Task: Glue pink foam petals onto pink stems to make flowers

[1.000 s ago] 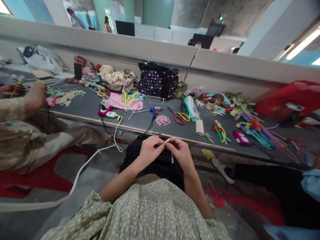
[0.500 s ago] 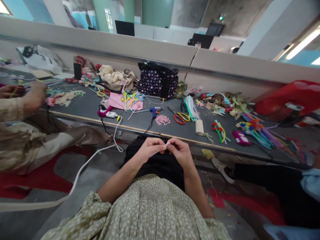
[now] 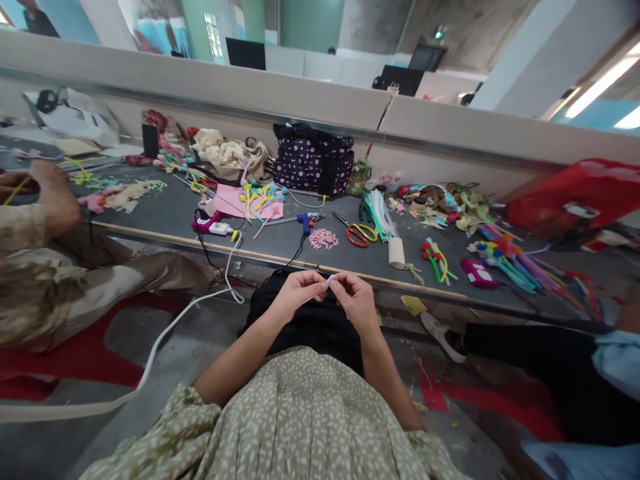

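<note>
My left hand (image 3: 301, 291) and my right hand (image 3: 351, 298) meet above my lap, just in front of the table edge. Both pinch a small pale lilac piece (image 3: 330, 281) between thumb and fingers; a thin pale strip runs below the left fingers. Beyond them on the dark table lies a heap of small pink pieces (image 3: 324, 239), with a blue glue gun (image 3: 307, 221) at its upper left. Red-handled scissors (image 3: 357, 233) and yellow-handled ones (image 3: 369, 231) rest to the right of the heap.
A polka-dot bag (image 3: 313, 159) stands at the back. Pink paper (image 3: 230, 201) carries yellow and blue pieces. A cardboard roll (image 3: 397, 253) is near pale stems. White cable (image 3: 175, 323) hangs on the left. People sit on both sides; a co-worker's hands (image 3: 53, 183) hold a yellow stem.
The view has shifted slightly. My fingers have moved a little around the lilac piece, which now shows more between them. The co-worker's hands at left have moved further left.
</note>
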Demonstrator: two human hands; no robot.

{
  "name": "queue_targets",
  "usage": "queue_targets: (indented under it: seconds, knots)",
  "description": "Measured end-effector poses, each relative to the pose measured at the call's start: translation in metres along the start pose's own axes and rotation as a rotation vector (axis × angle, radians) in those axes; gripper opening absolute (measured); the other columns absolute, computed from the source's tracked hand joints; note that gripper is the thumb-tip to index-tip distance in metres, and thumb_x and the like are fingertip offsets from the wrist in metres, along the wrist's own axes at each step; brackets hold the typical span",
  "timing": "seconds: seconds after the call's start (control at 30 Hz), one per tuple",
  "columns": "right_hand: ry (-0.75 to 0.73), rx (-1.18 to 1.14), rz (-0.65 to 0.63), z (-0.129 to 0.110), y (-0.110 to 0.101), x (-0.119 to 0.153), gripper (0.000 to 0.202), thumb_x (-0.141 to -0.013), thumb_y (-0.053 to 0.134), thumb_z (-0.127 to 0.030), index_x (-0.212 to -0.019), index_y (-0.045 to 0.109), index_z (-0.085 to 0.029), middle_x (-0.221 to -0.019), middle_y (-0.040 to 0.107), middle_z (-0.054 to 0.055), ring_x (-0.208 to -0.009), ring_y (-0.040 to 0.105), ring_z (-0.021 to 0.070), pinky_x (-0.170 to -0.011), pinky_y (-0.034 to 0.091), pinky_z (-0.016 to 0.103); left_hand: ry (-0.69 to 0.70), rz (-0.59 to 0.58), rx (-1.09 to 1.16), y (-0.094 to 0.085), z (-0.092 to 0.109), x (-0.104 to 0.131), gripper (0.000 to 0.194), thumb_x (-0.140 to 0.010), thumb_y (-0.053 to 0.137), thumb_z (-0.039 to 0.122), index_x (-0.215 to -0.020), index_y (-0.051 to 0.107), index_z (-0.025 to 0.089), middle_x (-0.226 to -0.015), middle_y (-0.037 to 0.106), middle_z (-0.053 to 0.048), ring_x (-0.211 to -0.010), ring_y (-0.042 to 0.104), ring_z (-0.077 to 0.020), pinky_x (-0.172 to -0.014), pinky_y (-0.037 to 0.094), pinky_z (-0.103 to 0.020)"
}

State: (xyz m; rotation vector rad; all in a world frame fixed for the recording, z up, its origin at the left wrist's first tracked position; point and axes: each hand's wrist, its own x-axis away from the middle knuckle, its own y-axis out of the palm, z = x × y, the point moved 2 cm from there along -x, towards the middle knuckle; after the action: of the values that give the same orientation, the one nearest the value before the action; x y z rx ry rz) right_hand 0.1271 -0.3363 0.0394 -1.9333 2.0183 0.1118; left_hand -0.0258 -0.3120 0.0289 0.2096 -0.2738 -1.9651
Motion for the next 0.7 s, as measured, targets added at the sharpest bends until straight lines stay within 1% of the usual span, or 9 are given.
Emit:
queue_targets:
  seconds: [0.13,0.27,0.37,0.47,0.53,0.6,0.63,0.7]
  knots:
    - [0.047,-0.082,-0.031,0.000,0.001,0.000,0.018,-0.082,0.064,-0.036,-0.083,0.066,-0.019,-0.066,0.058,-0.002,-0.050,0.046,0.0087,-0.045,0.037,0.020,-0.077,0.000,0.103,0.001,-0.003,0.000,0.024,-0.071,0.076,0.033,-0.076,0.066,0.012,-0.064,0.064,-0.002,-0.057,0.058,-0.0096,-0.062,0.047,-0.023]
    - [0.071,-0.177,-0.056,-0.001,0.001,-0.001,0.018,-0.080,0.066,-0.037,-0.081,0.065,-0.019,-0.066,0.058,-0.002,-0.051,0.046,0.0090,-0.046,0.040,0.021,-0.166,-0.050,0.244,0.002,-0.008,-0.003,0.020,-0.069,0.076,0.027,-0.076,0.066,0.012,-0.061,0.063,-0.002,-0.054,0.058,-0.0101,-0.060,0.048,-0.024]
    - [0.074,-0.215,-0.086,0.001,0.000,-0.001,0.019,-0.080,0.066,-0.038,-0.081,0.065,-0.019,-0.067,0.059,-0.001,-0.052,0.048,0.0096,-0.047,0.040,0.021,-0.257,-0.112,0.339,0.004,-0.009,-0.004,0.018,-0.067,0.076,0.024,-0.074,0.065,0.011,-0.059,0.059,0.000,-0.051,0.055,-0.0093,-0.056,0.047,-0.023]
    - [0.073,-0.240,-0.115,0.003,0.000,0.001,0.019,-0.080,0.066,-0.038,-0.082,0.065,-0.019,-0.069,0.061,-0.001,-0.054,0.050,0.0102,-0.049,0.041,0.021,-0.397,-0.210,0.495,0.008,-0.010,-0.003,0.021,-0.065,0.077,0.024,-0.075,0.062,0.012,-0.055,0.052,0.002,-0.050,0.051,-0.0082,-0.051,0.042,-0.021]
    - [0.067,-0.249,-0.108,0.005,-0.001,0.001,0.018,-0.081,0.066,-0.037,-0.082,0.065,-0.020,-0.069,0.061,-0.001,-0.056,0.051,0.0104,-0.051,0.041,0.021,-0.452,-0.251,0.562,0.012,-0.011,-0.002,0.023,-0.065,0.078,0.025,-0.077,0.061,0.013,-0.055,0.049,0.002,-0.051,0.049,-0.0077,-0.049,0.040,-0.020]
    - [0.055,-0.231,-0.064,0.006,-0.002,0.001,0.016,-0.081,0.066,-0.036,-0.081,0.064,-0.020,-0.070,0.061,-0.001,-0.056,0.051,0.0103,-0.051,0.041,0.021,-0.432,-0.228,0.517,0.013,-0.013,-0.002,0.025,-0.067,0.078,0.028,-0.078,0.061,0.013,-0.058,0.051,0.002,-0.051,0.049,-0.0077,-0.049,0.040,-0.020]
    - [0.047,-0.208,-0.033,0.007,-0.002,0.001,0.016,-0.081,0.065,-0.035,-0.081,0.064,-0.019,-0.070,0.061,-0.001,-0.056,0.052,0.0104,-0.051,0.041,0.021,-0.385,-0.187,0.454,0.013,-0.014,-0.002,0.026,-0.068,0.078,0.030,-0.078,0.061,0.013,-0.060,0.053,0.001,-0.051,0.050,-0.0078,-0.051,0.041,-0.021]
    - [0.024,-0.144,0.033,0.007,-0.002,0.000,0.015,-0.082,0.065,-0.034,-0.081,0.064,-0.019,-0.072,0.062,-0.001,-0.058,0.053,0.0108,-0.054,0.043,0.022,-0.220,-0.065,0.274,0.012,-0.012,-0.002,0.028,-0.069,0.077,0.035,-0.079,0.062,0.014,-0.066,0.057,0.000,-0.054,0.052,-0.0087,-0.055,0.045,-0.023]
